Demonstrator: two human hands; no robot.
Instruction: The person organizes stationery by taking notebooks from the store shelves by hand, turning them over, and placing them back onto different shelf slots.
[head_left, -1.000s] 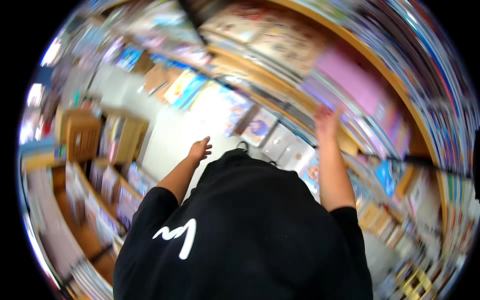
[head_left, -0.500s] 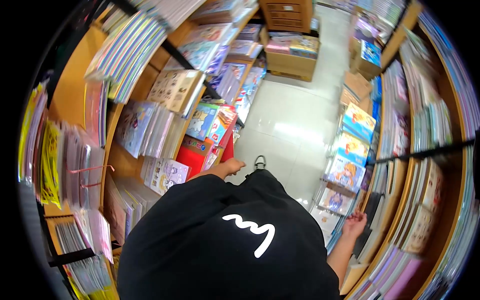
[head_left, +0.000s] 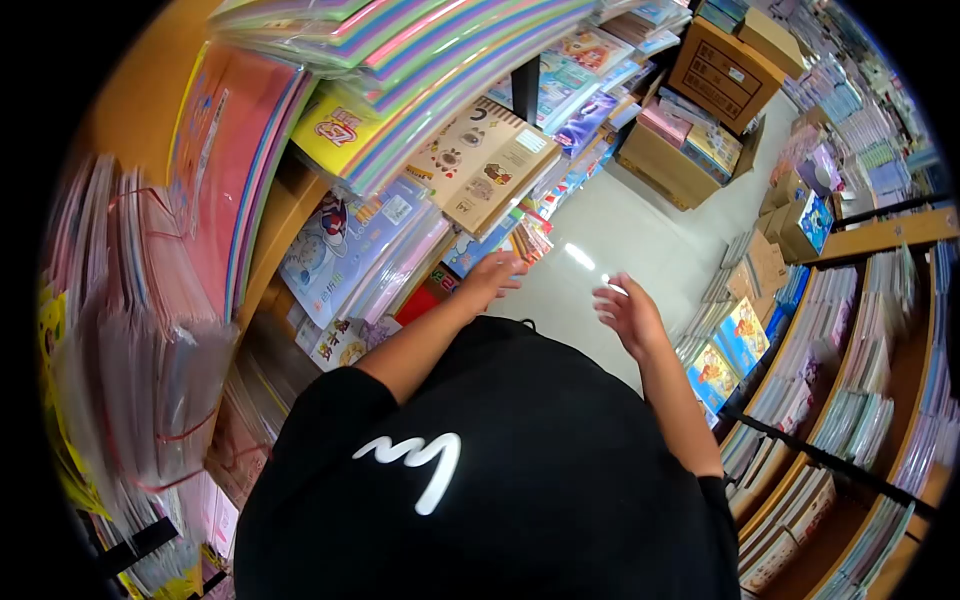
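Observation:
My left hand (head_left: 490, 280) is held out in front of the black shirt (head_left: 520, 470), empty, with its fingers apart. It is near the stacks on the left shelf, just below a beige pad with cartoon animals (head_left: 480, 165). Left of it lies a stack topped by a blue illustrated cover (head_left: 345, 245). My right hand (head_left: 630, 312) is raised over the pale floor (head_left: 590, 225), its fingers spread and slightly curled, holding nothing. Books with blue and yellow covers (head_left: 740, 338) lie to its right.
Tall stacks of striped coloured sheets (head_left: 470, 80) rise at the upper left. An open carton (head_left: 665, 165) of books and a closed brown box (head_left: 722, 75) stand ahead. Packed wooden shelves (head_left: 850, 410) line the right. Plastic-wrapped bundles (head_left: 155, 300) fill the far left.
The view has turned and come closer to the left shelf. My right hand has moved from beside the right shelf to over the floor. My left hand has risen and its fingers show more clearly.

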